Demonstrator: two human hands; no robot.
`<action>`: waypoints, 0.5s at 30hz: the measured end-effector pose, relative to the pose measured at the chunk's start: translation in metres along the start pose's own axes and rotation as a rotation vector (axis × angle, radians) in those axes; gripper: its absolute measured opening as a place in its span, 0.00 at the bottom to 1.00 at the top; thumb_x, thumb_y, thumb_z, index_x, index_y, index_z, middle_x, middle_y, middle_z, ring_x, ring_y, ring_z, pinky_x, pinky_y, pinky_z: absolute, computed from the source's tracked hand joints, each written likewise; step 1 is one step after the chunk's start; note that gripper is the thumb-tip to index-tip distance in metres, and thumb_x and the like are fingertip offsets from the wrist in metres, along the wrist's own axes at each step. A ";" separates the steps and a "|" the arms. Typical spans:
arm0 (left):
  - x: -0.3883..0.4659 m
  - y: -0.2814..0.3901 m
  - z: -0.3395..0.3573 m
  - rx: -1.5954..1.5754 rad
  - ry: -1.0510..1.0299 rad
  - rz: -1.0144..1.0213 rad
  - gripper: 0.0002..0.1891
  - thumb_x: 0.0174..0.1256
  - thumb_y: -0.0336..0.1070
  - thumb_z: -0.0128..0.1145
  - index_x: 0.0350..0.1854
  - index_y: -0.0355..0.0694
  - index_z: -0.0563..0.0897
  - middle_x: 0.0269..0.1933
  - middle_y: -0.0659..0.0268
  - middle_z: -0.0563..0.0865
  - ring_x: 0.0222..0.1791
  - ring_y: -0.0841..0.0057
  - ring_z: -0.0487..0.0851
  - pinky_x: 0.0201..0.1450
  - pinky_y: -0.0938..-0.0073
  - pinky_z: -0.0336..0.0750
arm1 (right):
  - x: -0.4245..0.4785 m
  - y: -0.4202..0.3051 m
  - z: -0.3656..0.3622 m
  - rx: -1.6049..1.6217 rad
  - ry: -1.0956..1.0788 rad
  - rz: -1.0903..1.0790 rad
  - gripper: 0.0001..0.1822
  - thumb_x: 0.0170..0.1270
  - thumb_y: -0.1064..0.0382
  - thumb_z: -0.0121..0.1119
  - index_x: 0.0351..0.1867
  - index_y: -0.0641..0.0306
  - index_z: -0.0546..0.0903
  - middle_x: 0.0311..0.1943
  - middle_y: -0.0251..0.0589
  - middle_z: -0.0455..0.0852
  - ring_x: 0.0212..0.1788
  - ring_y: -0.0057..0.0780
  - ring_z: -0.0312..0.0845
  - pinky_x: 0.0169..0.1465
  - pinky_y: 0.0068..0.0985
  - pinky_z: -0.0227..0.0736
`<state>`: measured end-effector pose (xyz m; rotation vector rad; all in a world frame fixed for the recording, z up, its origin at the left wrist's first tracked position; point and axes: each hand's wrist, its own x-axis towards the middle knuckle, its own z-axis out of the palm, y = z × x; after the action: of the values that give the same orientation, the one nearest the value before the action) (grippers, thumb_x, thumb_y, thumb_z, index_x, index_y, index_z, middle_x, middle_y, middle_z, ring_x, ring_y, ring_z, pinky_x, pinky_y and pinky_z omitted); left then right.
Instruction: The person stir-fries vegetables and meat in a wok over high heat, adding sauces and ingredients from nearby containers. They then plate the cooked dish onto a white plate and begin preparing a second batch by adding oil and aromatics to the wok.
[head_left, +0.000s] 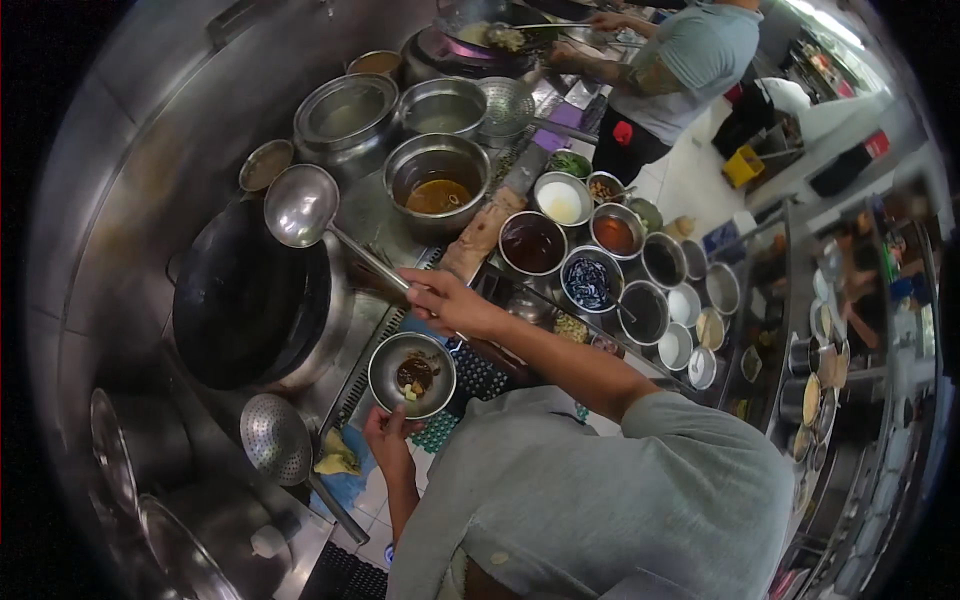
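Note:
My left hand grips the rim of a small steel bowl that holds dark brown sauce and a few pale chopped pieces. Above and beyond it, my right hand is closed around the handle of a metal ladle. The ladle's bowl is over the far edge of a large black wok, which sits on the stove at the left. A steel pot of brown liquid with oil stands to the right of the ladle's bowl. What the ladle's bowl holds, if anything, I cannot tell.
A perforated strainer lies near the wok, beside a yellowish cloth. Steel pots line the stove's far side. Several bowls of sauces and seasonings stand to the right. At the top, a co-worker works over another wok.

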<state>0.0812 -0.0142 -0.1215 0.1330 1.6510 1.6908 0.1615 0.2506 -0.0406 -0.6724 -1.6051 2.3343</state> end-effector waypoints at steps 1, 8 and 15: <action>0.001 -0.001 0.005 0.026 -0.037 0.004 0.11 0.72 0.28 0.63 0.32 0.39 0.73 0.32 0.62 0.84 0.25 0.74 0.86 0.31 0.72 0.85 | -0.022 -0.002 -0.015 0.033 0.021 -0.010 0.29 0.83 0.60 0.52 0.82 0.57 0.64 0.28 0.26 0.71 0.23 0.10 0.63 0.23 0.15 0.62; 0.011 -0.011 0.060 0.090 -0.192 -0.006 0.10 0.72 0.28 0.63 0.32 0.39 0.74 0.32 0.61 0.85 0.25 0.75 0.87 0.31 0.73 0.86 | -0.167 -0.009 -0.101 0.083 0.311 0.019 0.30 0.85 0.57 0.49 0.83 0.53 0.61 0.30 0.25 0.69 0.22 0.10 0.59 0.22 0.14 0.58; -0.011 -0.028 0.149 0.147 -0.347 -0.005 0.11 0.72 0.28 0.63 0.31 0.38 0.74 0.34 0.61 0.86 0.29 0.76 0.89 0.31 0.75 0.87 | -0.264 0.003 -0.152 0.186 0.523 0.092 0.30 0.84 0.57 0.50 0.84 0.50 0.61 0.29 0.25 0.67 0.22 0.11 0.58 0.23 0.15 0.57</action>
<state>0.1838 0.0975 -0.1177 0.4666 1.5068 1.4455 0.4662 0.2597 -0.0244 -1.2073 -1.1322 2.0873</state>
